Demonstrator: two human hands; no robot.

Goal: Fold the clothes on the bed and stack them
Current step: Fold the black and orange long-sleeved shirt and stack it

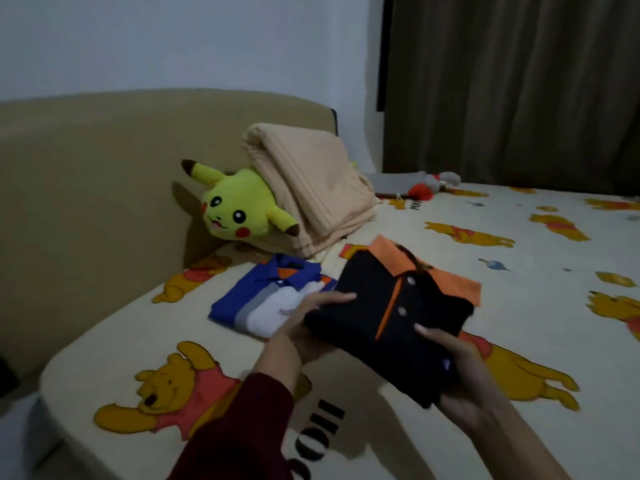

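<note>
A folded black polo shirt with an orange collar and placket is held above the bed between both hands. My left hand grips its left edge, thumb on top and fingers underneath. My right hand grips its near right corner, thumb on top. A folded blue polo shirt with grey and white panels lies flat on the bed sheet just left of the black one, partly hidden behind my left hand.
A yellow plush toy leans on the beige headboard. A folded beige blanket rests over it. Small grey and red toys lie at the far edge, by a dark curtain.
</note>
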